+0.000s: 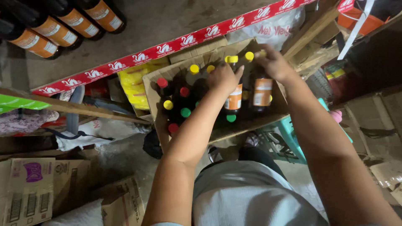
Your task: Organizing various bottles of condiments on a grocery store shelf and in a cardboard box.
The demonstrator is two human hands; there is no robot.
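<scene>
Here, both hands on bottles inside crowded carton.

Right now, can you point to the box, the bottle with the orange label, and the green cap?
cardboard box [151, 81]: head view, bare left wall.
orange-label bottle [262, 92]: head view, on its label.
green cap [185, 112]: head view, top of the cap.

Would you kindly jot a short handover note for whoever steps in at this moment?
Left hand: grips the top of a dark orange-labelled bottle in the cardboard box.
Right hand: grips a second dark bottle by its neck.
Box holds more bottles with red, yellow and green caps.
Three similar bottles lie on the shelf above.
Done: both bottles gripped. Left: neither is clear of the box yet.
</scene>
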